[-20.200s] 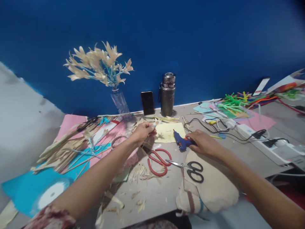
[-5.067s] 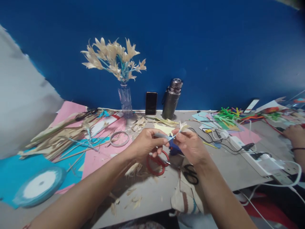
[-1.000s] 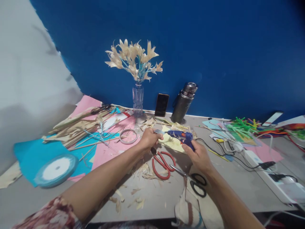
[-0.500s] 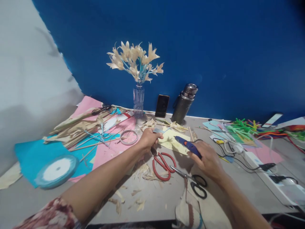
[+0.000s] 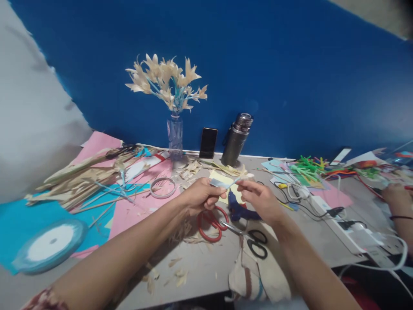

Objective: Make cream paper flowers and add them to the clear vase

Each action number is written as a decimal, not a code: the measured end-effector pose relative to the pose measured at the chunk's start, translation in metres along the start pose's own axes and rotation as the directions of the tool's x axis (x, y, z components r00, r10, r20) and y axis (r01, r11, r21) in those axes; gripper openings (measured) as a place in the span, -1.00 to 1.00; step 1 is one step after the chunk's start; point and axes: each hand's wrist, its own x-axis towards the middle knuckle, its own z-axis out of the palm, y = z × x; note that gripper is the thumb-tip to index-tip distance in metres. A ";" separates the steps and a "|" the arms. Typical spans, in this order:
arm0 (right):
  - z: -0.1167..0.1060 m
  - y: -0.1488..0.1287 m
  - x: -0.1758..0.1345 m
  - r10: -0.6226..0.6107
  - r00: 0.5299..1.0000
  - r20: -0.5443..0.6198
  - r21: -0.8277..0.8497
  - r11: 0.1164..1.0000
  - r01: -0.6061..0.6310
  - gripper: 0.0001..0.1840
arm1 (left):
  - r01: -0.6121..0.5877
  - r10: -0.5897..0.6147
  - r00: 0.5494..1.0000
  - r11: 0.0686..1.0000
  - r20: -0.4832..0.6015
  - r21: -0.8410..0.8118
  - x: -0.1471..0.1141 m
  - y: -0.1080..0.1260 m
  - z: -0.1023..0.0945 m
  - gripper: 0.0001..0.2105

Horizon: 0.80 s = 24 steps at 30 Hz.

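My left hand (image 5: 200, 197) is closed, pinching a light blue ribbon strip (image 5: 218, 184) at the lower end of a thin blue stem. That stem belongs to a small cream husk flower (image 5: 245, 174). On the other side, the fingertips of my right hand (image 5: 260, 199) pinch the stem just below the petals. Under my right hand a dark blue glue gun (image 5: 239, 210) rests on the table, partly hidden. Yellow paper (image 5: 219, 176) lies beneath the flower. Red-handled scissors (image 5: 211, 226) and black-handled scissors (image 5: 256, 242) lie just below my hands.
A bottle (image 5: 175, 137) of husk flowers, a phone (image 5: 208, 143) and a flask (image 5: 237, 140) stand by the blue wall. At left are dry husks (image 5: 77, 181) and a ribbon roll (image 5: 51, 242). A power strip (image 5: 337, 226) and another person's hand (image 5: 398, 198) are at right.
My right hand has let go of the glue gun, which now lies on the table, and has moved up to the flower's stem. The view has turned rightward; another person's hand now shows.
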 end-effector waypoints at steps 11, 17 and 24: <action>0.025 -0.004 0.009 -0.067 0.987 -0.146 0.369 0.922 0.118 -0.73 | 0.021 -0.021 0.999 1.000 0.046 -0.002 -0.008 0.003 0.010 -0.83; 0.039 -0.014 0.003 0.017 0.928 -0.372 0.318 0.942 0.110 -0.70 | -0.254 0.287 0.951 0.937 -0.113 0.240 -0.006 -0.008 0.017 -0.85; 0.050 -0.024 0.005 -0.058 0.869 -0.491 0.122 0.983 0.135 -0.69 | -0.440 0.667 0.740 0.581 -0.091 0.685 -0.010 -0.011 0.022 -0.85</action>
